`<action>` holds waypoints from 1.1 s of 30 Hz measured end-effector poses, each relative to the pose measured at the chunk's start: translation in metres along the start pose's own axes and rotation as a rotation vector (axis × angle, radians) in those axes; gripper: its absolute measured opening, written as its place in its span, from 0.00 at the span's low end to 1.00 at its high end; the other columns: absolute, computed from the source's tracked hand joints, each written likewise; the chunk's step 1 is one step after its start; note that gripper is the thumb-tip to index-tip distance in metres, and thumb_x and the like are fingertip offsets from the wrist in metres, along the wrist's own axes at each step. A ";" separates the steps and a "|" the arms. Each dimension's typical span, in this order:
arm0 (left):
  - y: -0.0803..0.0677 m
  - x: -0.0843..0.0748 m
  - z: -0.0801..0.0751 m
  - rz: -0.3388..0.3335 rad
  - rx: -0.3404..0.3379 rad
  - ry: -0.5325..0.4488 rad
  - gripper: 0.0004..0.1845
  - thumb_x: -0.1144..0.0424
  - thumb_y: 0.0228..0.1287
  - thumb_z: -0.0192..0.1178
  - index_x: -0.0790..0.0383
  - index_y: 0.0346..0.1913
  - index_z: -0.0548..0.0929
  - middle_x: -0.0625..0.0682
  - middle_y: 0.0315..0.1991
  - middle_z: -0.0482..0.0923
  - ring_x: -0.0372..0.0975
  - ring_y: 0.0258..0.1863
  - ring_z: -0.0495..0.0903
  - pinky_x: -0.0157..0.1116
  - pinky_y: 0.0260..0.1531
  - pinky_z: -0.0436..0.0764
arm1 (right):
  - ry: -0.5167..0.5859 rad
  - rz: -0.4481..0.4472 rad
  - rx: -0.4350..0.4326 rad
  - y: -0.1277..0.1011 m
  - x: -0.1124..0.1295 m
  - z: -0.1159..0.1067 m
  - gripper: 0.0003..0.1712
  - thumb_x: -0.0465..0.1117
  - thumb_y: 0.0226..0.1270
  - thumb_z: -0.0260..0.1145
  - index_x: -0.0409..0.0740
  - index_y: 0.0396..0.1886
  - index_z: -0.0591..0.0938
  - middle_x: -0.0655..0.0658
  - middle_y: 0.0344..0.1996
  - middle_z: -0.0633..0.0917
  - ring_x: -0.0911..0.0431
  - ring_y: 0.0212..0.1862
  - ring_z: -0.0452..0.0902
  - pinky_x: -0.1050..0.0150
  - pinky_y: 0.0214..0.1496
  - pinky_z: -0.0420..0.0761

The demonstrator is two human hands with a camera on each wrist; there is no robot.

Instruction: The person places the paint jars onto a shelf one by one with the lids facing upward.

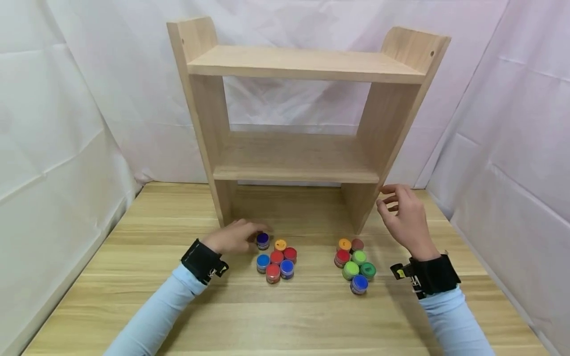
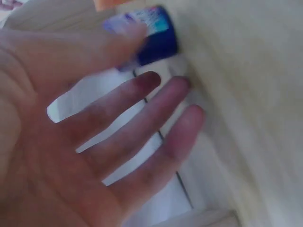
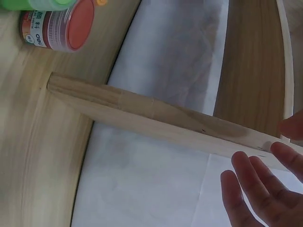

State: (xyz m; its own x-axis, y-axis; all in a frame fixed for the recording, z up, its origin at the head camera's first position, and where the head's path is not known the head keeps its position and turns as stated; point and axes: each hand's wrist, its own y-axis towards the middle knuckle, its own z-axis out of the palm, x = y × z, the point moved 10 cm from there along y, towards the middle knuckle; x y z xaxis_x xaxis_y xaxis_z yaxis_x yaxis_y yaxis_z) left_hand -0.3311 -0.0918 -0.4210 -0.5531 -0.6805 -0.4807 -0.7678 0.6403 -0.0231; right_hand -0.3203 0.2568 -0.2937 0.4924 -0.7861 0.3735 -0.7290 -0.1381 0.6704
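Left hand (image 1: 233,236), low centre-left of frame, fingers loosely spread, tips touching purple jar (image 1: 262,241) just to its right; right hand (image 1: 403,212) relaxed, well apart, holding nothing.

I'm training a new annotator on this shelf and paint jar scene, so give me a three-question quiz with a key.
1. True or false: jars stand on the wooden shelf unit.
2. Which jar is the left hand touching? A) the dark blue-lidded jar B) a green-lidded jar C) an orange-lidded jar
3. Fill in: the right hand is raised beside the shelf unit's ______ side panel, holding nothing.

Key
1. False: both boards are bare, and the jars sit in two clusters on the table.
2. A: its fingertips are at that jar, at the back of the left cluster.
3. Right.
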 end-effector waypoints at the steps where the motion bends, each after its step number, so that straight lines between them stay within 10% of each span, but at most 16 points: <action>1: 0.002 -0.001 0.001 -0.002 -0.009 0.005 0.26 0.68 0.65 0.68 0.58 0.66 0.81 0.53 0.60 0.84 0.44 0.51 0.82 0.48 0.55 0.81 | 0.003 0.002 0.007 0.000 -0.001 0.001 0.17 0.33 0.69 0.66 0.33 0.55 0.79 0.35 0.50 0.83 0.43 0.41 0.86 0.64 0.39 0.84; 8: 0.009 -0.002 0.013 -0.043 -0.042 0.034 0.20 0.55 0.67 0.70 0.57 0.58 0.85 0.49 0.46 0.87 0.38 0.39 0.80 0.40 0.44 0.81 | 0.063 0.134 0.035 -0.003 -0.016 0.013 0.24 0.40 0.72 0.66 0.31 0.60 0.72 0.31 0.51 0.83 0.39 0.43 0.86 0.78 0.38 0.74; 17: 0.001 0.011 0.007 -0.126 -0.117 -0.034 0.18 0.63 0.66 0.70 0.62 0.56 0.79 0.48 0.39 0.84 0.38 0.35 0.80 0.37 0.38 0.82 | 0.131 0.234 0.146 -0.005 -0.026 0.048 0.30 0.45 0.78 0.62 0.34 0.70 0.68 0.27 0.56 0.82 0.36 0.48 0.85 0.45 0.42 0.86; 33: -0.008 -0.022 -0.028 0.063 -0.279 -0.118 0.16 0.65 0.64 0.71 0.60 0.54 0.84 0.51 0.43 0.88 0.40 0.41 0.87 0.36 0.42 0.87 | 0.081 0.221 0.108 -0.006 -0.026 0.052 0.26 0.39 0.76 0.63 0.35 0.68 0.70 0.28 0.52 0.84 0.37 0.44 0.85 0.57 0.37 0.80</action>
State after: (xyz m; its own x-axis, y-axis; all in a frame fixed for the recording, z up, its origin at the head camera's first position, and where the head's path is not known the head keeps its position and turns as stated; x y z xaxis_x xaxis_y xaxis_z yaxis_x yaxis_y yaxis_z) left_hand -0.3218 -0.0923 -0.3853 -0.5735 -0.5859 -0.5726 -0.8014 0.5464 0.2434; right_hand -0.3538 0.2471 -0.3406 0.3488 -0.7545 0.5560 -0.8675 -0.0354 0.4961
